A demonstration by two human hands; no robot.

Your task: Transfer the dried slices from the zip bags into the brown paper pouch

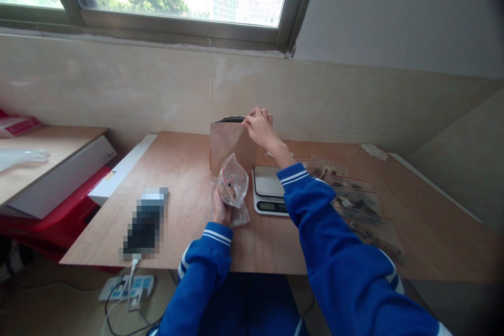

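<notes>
My left hand is closed around a clear zip bag, its mouth gaping upward and a few small dark and brown bits showing inside. Another clear bag lies flat under that hand. Behind it stands an upright brown paper bag with a black inner side at its top. At the paper bag's upper right edge, my right hand has its fingers bent together on the rim; the fingertips are partly hidden. Beneath my right forearm sits a white kitchen scale with a metal plate, partly covered by the sleeve.
Several clear zip bags with dark and brown contents lie right of the scale. A blurred-out phone with a white cable is on the left of the wooden table. A power strip is below. The wall rises behind.
</notes>
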